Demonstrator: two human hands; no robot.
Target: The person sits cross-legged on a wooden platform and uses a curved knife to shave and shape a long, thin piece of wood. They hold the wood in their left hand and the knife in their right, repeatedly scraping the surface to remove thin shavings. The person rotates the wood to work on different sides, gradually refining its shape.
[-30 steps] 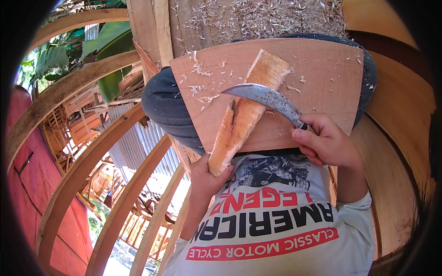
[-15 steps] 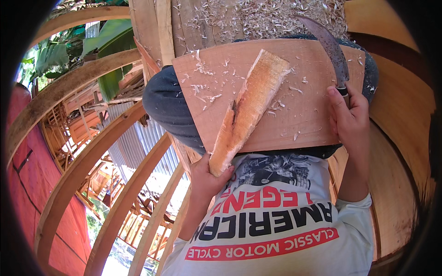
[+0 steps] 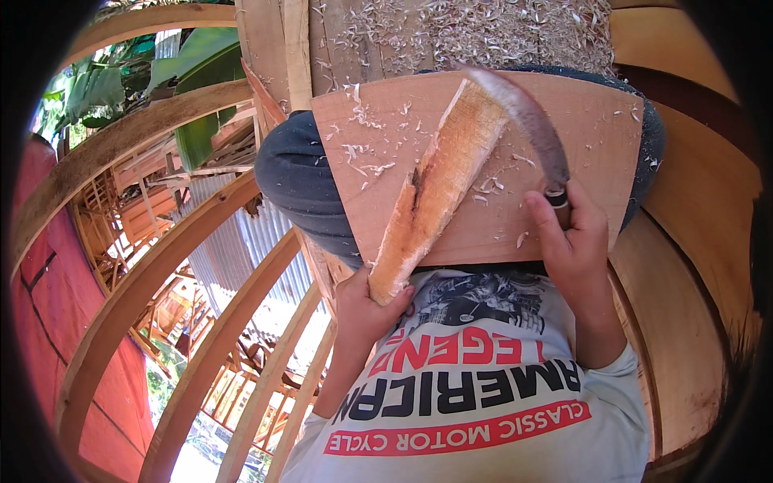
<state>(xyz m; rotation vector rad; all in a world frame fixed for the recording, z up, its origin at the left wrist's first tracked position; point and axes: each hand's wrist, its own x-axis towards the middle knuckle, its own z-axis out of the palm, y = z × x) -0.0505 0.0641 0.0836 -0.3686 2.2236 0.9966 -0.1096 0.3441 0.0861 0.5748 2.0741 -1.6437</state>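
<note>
A long tapered piece of wood (image 3: pixel 443 189), orange-brown with pale edges and a dark split, lies slantwise over a wooden board (image 3: pixel 354 165) on my lap. My left hand (image 3: pixel 364 304) is closed round its narrow near end. In my right hand (image 3: pixel 573 237) is a knife with a curved blade (image 3: pixel 527 121), held by its dark handle (image 3: pixel 557 206). The blade is slightly blurred; its tip comes to the wood's wide far end, and whether it touches cannot be made out. Pale shavings (image 3: pixel 489 187) are scattered over the board.
Curled shavings (image 3: pixel 515 32) cover the planks (image 3: pixel 318 64) beyond my knees. Curved wooden ribs (image 3: pixel 137 314) stand at left, with red sheeting (image 3: pixel 88 378) and corrugated metal (image 3: pixel 217 249) past them. Curved planks (image 3: pixel 688 338) form a wall at right.
My right hand has moved left and nearer to me, bringing the knife from the board's right side over to the far end of the wood. My left hand keeps its hold.
</note>
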